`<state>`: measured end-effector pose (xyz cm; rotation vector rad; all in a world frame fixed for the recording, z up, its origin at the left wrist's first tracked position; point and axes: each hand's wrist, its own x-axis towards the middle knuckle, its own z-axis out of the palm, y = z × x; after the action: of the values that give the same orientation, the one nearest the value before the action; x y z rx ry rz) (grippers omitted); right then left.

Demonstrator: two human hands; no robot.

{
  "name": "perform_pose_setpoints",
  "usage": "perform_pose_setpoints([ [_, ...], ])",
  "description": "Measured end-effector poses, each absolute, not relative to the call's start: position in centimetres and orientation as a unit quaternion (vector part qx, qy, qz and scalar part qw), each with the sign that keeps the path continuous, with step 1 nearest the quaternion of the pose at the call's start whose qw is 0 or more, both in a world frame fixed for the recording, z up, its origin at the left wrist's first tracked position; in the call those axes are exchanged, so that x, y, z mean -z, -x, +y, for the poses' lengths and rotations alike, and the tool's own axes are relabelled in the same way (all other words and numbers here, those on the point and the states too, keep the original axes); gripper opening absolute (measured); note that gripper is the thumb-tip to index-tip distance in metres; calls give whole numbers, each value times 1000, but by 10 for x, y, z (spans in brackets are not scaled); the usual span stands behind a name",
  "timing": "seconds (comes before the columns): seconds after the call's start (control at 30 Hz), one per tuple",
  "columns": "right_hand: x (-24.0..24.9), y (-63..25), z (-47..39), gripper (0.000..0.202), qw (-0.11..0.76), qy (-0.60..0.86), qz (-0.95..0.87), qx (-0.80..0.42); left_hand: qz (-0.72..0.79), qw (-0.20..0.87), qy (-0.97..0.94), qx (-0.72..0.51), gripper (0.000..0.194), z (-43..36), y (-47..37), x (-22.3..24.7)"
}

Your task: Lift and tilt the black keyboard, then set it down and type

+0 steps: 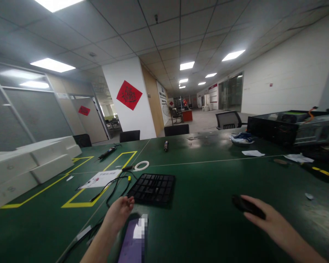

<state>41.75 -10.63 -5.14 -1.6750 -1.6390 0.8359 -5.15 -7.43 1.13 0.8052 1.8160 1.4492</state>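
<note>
My right hand [259, 212] is closed around a black computer mouse [248, 206], held at the right over the green table. At the near left corner of a black compartment tray [153, 188], my left hand [120, 209] has its fingers curled together. Whether it pinches something small or touches the tray, I cannot tell. Just below that hand lies a purple flat object [130, 243], partly blurred out. Black cables [116, 191], one with a yellow tip, run beside the tray and under my left forearm.
White boxes [33, 164] are stacked at the left, near yellow tape outlines. A printed sheet [101, 178] and a white ring [142, 166] lie beyond the cables. An open computer case [276, 129], a bowl [241, 138] and a yellow-black tool [319, 171] occupy the right side.
</note>
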Motion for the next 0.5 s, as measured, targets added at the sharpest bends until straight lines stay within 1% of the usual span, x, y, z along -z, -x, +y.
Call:
perform_pose_setpoints([
  [0.07,47,-385,-111,54,301,575,-658,-381,710,316,-369,-509,14,-62,41,-15],
  [0.17,61,-360,-117,53,297,526,-672,-428,741,252,-468,-411,14,-45,23,-14],
  [0.33,85,-357,-118,52,314,528,-667,-422,784,113,-565,-231,32,-23,3,-10],
  [0.4,86,-358,-118,51,323,521,-664,-428,795,81,-577,-169,36,-15,0,-10],
  [0.5,81,-358,-118,51,320,513,-669,-432,796,58,-594,-99,36,-7,-1,-10],
])
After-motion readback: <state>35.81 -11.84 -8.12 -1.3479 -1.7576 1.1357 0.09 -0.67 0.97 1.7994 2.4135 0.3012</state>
